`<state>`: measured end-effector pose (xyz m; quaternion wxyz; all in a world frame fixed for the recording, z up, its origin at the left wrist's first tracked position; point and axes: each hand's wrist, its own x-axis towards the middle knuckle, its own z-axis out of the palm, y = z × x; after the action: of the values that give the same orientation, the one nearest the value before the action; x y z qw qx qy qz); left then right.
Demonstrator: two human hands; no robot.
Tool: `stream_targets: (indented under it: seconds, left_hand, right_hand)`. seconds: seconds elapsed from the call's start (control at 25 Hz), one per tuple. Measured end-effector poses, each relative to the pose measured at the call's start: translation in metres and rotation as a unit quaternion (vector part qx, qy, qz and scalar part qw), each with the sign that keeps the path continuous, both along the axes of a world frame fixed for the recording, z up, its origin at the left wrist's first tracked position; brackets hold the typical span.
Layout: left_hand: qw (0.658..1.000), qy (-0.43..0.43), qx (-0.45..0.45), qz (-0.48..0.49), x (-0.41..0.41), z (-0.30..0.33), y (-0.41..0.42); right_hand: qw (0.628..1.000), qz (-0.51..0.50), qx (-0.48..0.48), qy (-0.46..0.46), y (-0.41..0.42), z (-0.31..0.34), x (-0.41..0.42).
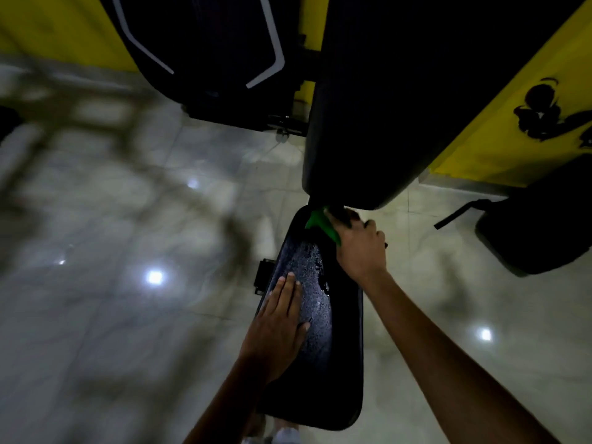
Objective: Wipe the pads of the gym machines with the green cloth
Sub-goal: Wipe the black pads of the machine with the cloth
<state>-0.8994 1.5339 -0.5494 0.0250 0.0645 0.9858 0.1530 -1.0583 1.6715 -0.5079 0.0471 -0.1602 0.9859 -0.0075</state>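
At the black padded seat (323,347), right hand (360,248) is gripping the green cloth (322,224), fingers clamped; left hand (278,328) is resting flat, fingers straight.

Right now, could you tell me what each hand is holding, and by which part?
The right hand grips the green cloth by its near, bunched end, at the far end of the seat pad. The left hand holds nothing; it rests flat on the pad.

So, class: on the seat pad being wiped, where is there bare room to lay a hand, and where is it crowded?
Free: the near end of the seat pad, behind the left hand, and the wet strip between both hands. Crowded: the far end, where the right hand grips the green cloth under the back pad.
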Motion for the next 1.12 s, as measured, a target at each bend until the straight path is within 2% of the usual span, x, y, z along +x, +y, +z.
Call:
stream_targets:
  seconds: [0.12, 0.28, 0.36, 0.48, 0.6, 0.72, 0.8, 0.92, 1.0, 1.12]
  left_hand:
    - [1.000, 0.015, 0.017, -0.005, 0.003, -0.007, -0.002]
    - [0.999, -0.013, 0.022, -0.021, 0.003, -0.010, -0.009]
    - [0.999, -0.027, 0.022, -0.041, 0.001, -0.009, -0.014]
    - [0.997, -0.027, 0.024, -0.066, -0.004, -0.008, -0.020]
    - [0.995, -0.043, 0.031, -0.079, -0.001, -0.006, -0.024]
    - [0.993, -0.057, 0.022, -0.100, -0.003, -0.004, -0.026]
    - [0.992, -0.054, 0.014, -0.114, -0.003, -0.002, -0.031]
    - [0.989, -0.041, 0.028, -0.138, -0.007, -0.001, -0.042]
    - [0.986, -0.041, 0.035, -0.159, -0.011, 0.000, -0.050]
    - [0.980, -0.038, 0.013, -0.192, -0.027, 0.003, -0.061]
  right_hand:
    - [0.996, -0.065, -0.051, -0.018, -0.001, 0.001, 0.001]
    - [0.997, -0.047, -0.064, 0.010, 0.017, -0.012, 0.065]
    - [0.998, -0.029, -0.057, 0.015, 0.018, -0.010, 0.046]
    - [0.996, -0.069, -0.055, 0.000, 0.012, -0.007, 0.020]
    - [0.994, -0.074, -0.084, 0.012, 0.010, -0.011, 0.077]
    - [0.997, -0.045, -0.059, 0.000, 0.015, -0.013, 0.137]
    - [0.998, -0.041, -0.054, 0.013, 0.015, -0.007, 0.109]
    - [0.995, -0.082, -0.047, -0.020, 0.007, -0.004, 0.068]
    - [0.993, -0.090, -0.075, 0.003, 0.007, -0.007, 0.084]
    - [0.996, -0.067, -0.059, 0.016, 0.012, -0.012, 0.133]
